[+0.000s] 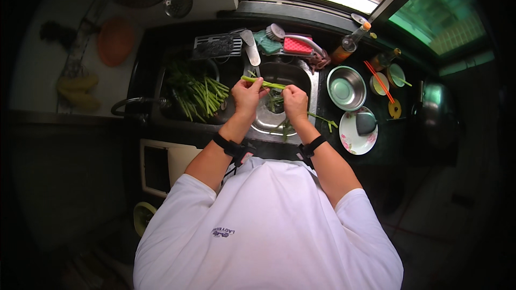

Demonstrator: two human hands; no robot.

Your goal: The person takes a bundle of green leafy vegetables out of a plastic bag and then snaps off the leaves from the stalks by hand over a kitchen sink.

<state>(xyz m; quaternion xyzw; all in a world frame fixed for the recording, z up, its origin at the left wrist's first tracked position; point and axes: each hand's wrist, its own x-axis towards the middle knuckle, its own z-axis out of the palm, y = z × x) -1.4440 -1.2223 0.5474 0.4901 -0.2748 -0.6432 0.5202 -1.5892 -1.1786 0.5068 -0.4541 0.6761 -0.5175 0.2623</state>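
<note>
Between my two hands stretches a green celery-like stalk [271, 84], held level over the right basin of a steel sink [266, 123]. My left hand [247, 95] pinches it near its left end, thumb on top. At the other end my right hand [295, 100] is closed around it. Below, leafy scraps [275, 102] lie in the basin. A heap of leafy green stalks [203, 98] fills much of the left basin, cut ends facing right. One loose stalk piece [324, 120] lies across the sink's right edge.
A swivel faucet [253, 54] rises behind the basins, beside a brush [275, 31] and a pink sponge [297, 46]. To the right are a metal bowl [346, 88], a flowered plate [350, 141], a glass bottle [350, 42] and orange chopsticks [379, 81].
</note>
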